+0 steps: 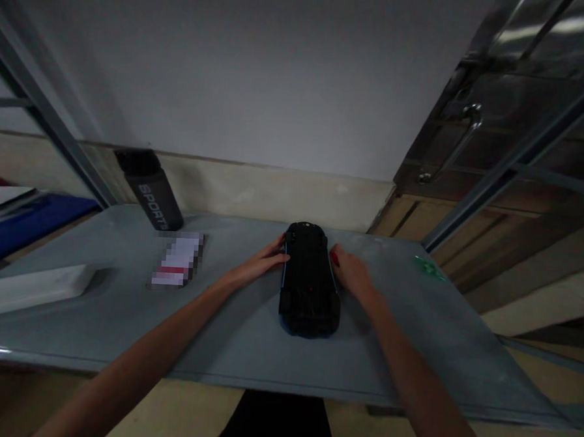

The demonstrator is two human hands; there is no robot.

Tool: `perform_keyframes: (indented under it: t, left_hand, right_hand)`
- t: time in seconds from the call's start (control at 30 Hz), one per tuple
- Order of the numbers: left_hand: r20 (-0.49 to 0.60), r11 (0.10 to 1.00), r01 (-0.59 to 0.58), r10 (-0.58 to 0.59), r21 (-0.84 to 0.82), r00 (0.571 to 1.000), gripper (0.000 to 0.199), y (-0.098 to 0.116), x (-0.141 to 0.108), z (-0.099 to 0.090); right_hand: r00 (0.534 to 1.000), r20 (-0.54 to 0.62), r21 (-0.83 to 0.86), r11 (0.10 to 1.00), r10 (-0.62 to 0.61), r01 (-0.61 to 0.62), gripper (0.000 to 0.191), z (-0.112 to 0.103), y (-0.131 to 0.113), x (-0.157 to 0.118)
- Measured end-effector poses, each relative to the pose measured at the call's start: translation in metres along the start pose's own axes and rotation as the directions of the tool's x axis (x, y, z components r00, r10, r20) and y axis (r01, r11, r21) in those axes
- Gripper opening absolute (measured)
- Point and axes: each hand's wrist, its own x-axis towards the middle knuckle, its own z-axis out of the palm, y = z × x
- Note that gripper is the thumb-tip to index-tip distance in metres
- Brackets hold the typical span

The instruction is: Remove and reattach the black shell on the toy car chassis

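Note:
A toy car lies upside down on the grey table, its black underside facing up and a strip of blue body showing along its left edge. Against its left side rests my left hand, thumb and fingers gripping that edge. On the other side, my right hand is closed beside the car's right edge. A small red object shows at its fingers; most of it is hidden, so its kind is unclear.
A dark bottle marked SPORTS stands at the back left, near a blurred-out flat item. A long white object lies far left. Small green pieces sit at the right. Metal posts rise at the table's ends.

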Motion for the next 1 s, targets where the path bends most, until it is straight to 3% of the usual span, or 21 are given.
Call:
perform_keyframes:
  t: [0.27, 0.47, 0.7, 1.0]
  left_hand:
    - [-0.166, 0.924, -0.021, 0.09, 0.381, 0.982, 0.067, 0.008, 0.006, 0.005]
    - [-0.263, 0.819, 0.013, 0.168, 0.573, 0.95, 0.053, 0.002, 0.01, -0.011]
    - [-0.219, 0.726, 0.02, 0.181, 0.687, 0.959, 0.033, 0.002, 0.01, -0.014]
    - [-0.206, 0.693, 0.01, 0.201, 0.721, 0.958, 0.03, 0.005, 0.009, -0.011]
  right_hand:
    - [1.0, -0.029, 0.015, 1.0, -0.003, 0.004, 0.035, 0.0, -0.004, 0.0]
    - [0.999, -0.053, 0.058, 0.998, -0.002, 0.005, 0.037, 0.007, 0.004, 0.01]
    - [0.998, -0.062, 0.084, 0.996, -0.026, 0.031, 0.035, 0.008, 0.006, 0.01]
    - [0.996, -0.071, 0.102, 0.993, -0.051, 0.058, 0.035, 0.006, 0.006, 0.009]
